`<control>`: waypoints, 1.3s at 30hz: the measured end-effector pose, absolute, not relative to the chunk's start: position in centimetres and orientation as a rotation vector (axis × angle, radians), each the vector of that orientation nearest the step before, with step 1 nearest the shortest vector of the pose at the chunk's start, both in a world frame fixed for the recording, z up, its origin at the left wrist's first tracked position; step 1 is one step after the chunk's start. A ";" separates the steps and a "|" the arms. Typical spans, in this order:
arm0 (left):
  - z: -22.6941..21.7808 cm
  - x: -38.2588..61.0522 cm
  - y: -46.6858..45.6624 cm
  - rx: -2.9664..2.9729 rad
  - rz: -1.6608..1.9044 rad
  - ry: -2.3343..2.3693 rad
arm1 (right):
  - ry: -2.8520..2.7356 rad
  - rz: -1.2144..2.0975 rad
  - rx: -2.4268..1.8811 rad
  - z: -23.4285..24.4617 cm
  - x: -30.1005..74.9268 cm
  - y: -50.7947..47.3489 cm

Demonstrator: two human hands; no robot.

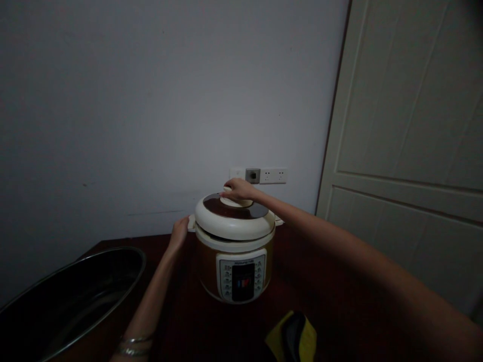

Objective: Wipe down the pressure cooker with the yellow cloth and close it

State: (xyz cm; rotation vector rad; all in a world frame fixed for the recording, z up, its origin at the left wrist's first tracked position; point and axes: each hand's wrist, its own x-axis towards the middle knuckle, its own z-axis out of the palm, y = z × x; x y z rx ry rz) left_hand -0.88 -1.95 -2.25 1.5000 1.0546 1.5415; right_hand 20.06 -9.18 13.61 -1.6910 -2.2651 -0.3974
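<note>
A cream and gold electric pressure cooker (237, 266) stands on a dark wooden table (332, 301), its control panel facing me. Its cream lid (234, 218) with a brown top sits slightly tilted on the body. My right hand (238, 189) is closed over the lid's top handle. My left hand (179, 232) grips the cooker's left side handle; bracelets show on that wrist.
A large dark metal basin (71, 301) fills the table's left front. A yellow and black object (292, 334) lies in front of the cooker. Wall sockets (260, 175) sit behind the cooker, and a pale door (407, 141) stands at the right.
</note>
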 end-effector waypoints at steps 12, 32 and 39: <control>-2.4 -0.9 -1.7 1.470 1.557 1.055 | -2.304 -0.436 -1.703 12.7 19.8 -8.8; -2.4 -0.9 -2.1 1.468 1.537 1.017 | -2.322 -0.167 -1.639 13.2 19.8 -8.5; -2.6 -0.9 -1.7 1.483 1.542 0.999 | -2.170 -0.070 -1.390 14.4 21.6 -12.9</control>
